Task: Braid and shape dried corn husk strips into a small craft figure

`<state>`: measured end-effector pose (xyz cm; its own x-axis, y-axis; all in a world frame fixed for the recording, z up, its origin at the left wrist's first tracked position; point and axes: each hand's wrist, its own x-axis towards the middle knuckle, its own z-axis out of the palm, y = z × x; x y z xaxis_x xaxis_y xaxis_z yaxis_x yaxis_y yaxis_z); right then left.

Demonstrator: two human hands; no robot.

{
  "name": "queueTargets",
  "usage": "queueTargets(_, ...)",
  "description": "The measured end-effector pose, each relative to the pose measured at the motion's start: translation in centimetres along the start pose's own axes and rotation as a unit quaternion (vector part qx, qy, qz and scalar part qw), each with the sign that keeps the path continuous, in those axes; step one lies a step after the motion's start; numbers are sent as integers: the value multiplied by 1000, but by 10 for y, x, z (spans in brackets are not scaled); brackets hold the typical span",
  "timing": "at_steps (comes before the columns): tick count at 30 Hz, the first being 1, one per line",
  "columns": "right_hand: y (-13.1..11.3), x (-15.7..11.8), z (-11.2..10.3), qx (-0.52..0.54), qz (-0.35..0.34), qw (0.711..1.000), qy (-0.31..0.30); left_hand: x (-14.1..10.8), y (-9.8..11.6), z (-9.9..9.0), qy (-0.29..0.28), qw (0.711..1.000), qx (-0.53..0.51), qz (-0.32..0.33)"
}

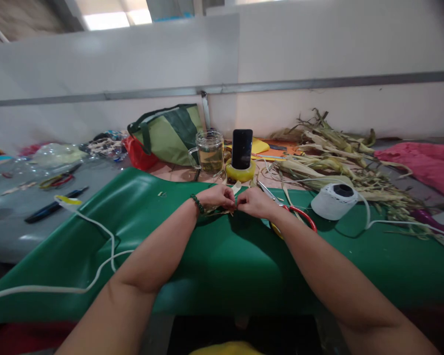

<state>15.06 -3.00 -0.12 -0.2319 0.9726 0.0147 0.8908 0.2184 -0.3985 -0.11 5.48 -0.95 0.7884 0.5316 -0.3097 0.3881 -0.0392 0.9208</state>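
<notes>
Strips of dry plant stuff in my pinched left grip, low over the green sheet.

The dry strips stick out below my left fingers, midway along the sheet that covers the worktop; the left grip is narrow on them. My right grip is just beside it, fingertips pinched together too, but I cannot tell whether anything is between them. Scissors with red and yellow handles lie partly under my right forearm, and a white spool stands further right, near the heap of dried husks. Beyond my hands, a phone stands upright in a yellow tape roll, just beside a lidded glass mug.
</notes>
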Motion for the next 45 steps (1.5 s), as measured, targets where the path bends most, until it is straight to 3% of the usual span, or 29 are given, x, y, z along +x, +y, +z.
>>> queueTargets(10, 0, 1, 4, 4, 9, 1000, -22, 5, -7, -4, -13, 1000, 20, -3)
queueTargets(14, 10, 5, 7, 82, 35, 996, 19, 4, -6, -1, -9, 999, 31, 34)
queueTargets(19, 16, 12, 14, 242, 82, 965, -61, 1, 1, 5, 18, 993, 86, 73)
queueTargets(26, 23, 15, 17, 296, 108, 946, -70, -1, 8, 13, 63, 980, 170, 84)
queueTargets(35, 23, 14, 19, 316, 113, 941, -51, 1, 8, 15, 118, 950, 268, 107)
queueTargets(45, 25, 17, 22, 286, 118, 950, -35, 3, 6, 17, 127, 929, 333, 104)
